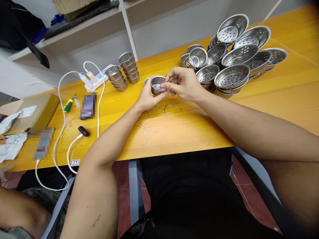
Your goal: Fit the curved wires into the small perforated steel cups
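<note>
My left hand (pixel 149 97) is wrapped round a small perforated metal cup (pixel 157 80), its thumb along the near side and the mouth tilted towards me. At the cup's right rim, my right hand (pixel 180 83) pinches with thumb and fingertips; whatever lies between them is too small to make out. Several thin curved wires (pixel 147 129) are scattered on the table just below my hands. To the right of my right hand stand stacks of larger perforated metal bowls (pixel 231 77), with smaller cups (pixel 198 57) behind the hand.
Two stacks of perforated cups (pixel 129 68) stand at the back left beside a white power strip (pixel 98 81). White cables loop past a phone (pixel 88 106), a green-yellow screwdriver (pixel 69 103) and a black device (pixel 83 131). A cardboard box (pixel 46 111) sits far left. Another person's limb (pixel 22 209) shows lower left.
</note>
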`<state>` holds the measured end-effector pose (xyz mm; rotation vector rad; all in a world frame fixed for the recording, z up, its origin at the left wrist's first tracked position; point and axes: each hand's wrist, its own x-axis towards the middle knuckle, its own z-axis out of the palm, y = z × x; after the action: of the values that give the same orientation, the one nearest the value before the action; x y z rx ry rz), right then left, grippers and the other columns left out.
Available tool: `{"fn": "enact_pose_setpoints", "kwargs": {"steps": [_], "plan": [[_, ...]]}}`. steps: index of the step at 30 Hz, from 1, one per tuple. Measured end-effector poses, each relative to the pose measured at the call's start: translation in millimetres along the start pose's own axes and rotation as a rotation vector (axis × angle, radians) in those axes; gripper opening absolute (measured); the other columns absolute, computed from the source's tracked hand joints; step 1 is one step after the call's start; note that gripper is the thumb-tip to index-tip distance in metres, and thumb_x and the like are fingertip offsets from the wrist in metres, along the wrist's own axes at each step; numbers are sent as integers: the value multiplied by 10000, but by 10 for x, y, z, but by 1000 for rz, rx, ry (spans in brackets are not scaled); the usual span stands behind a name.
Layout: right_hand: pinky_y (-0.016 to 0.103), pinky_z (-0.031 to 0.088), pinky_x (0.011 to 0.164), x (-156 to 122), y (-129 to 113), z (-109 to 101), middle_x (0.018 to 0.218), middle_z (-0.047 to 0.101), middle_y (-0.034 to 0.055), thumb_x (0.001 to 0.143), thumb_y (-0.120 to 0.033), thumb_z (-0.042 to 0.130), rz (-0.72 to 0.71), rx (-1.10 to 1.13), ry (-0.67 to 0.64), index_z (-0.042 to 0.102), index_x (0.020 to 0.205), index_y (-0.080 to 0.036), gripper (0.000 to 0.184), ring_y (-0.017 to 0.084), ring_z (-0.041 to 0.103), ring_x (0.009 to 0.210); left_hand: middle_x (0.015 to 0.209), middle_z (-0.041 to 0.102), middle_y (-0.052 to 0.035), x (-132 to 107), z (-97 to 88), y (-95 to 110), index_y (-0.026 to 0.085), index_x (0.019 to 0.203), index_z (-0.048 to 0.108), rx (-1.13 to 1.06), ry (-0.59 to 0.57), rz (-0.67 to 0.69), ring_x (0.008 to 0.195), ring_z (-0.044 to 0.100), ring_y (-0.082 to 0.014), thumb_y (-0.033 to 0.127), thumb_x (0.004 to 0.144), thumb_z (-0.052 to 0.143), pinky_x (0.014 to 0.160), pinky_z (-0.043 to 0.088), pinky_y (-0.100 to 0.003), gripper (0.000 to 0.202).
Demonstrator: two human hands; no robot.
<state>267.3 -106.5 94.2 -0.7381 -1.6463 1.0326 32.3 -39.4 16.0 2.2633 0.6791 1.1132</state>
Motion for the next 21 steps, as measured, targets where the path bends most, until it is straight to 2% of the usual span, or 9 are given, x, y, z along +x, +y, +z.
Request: {"fn": "enact_pose_setpoints", "kwargs": {"steps": [4, 10, 16, 21], "plan": [[355, 475, 414, -6, -13, 11, 724, 659, -11, 716, -916, 1074, 8, 1, 14, 698, 947, -311, 749, 179, 590, 561, 1551, 678, -127, -1, 8, -15, 299, 1630, 512, 16, 16, 14, 1487, 740, -355, 913, 1037, 746, 1365, 593, -636, 885], [357, 480, 456, -7, 6, -3, 759, 683, -1, 748, -820, 1118, 17, -1, 9, 701, 965, -308, 695, 186, 602, 593, 1565, 673, -130, 1, 28, -77, 304, 1657, 489, 8, 25, 48, 1507, 739, -356, 894, 1048, 754, 1372, 594, -645, 888], [347, 469, 434, -1, -4, 0, 751, 682, -6, 725, -795, 1141, 28, 25, -7, 685, 956, -305, 708, 178, 594, 575, 1571, 667, -132, 3, 34, -163, 304, 1682, 463, 20, 25, 66, 1513, 727, -360, 892, 1058, 740, 1383, 573, -665, 901], [358, 512, 460, -14, -1, 0, 738, 688, 2, 703, -875, 1105, 22, -12, -11, 700, 952, -306, 741, 198, 617, 604, 1576, 669, -127, -1, 35, -116, 309, 1692, 445, 30, 6, 69, 1513, 726, -351, 897, 1065, 723, 1396, 557, -661, 903]]}}
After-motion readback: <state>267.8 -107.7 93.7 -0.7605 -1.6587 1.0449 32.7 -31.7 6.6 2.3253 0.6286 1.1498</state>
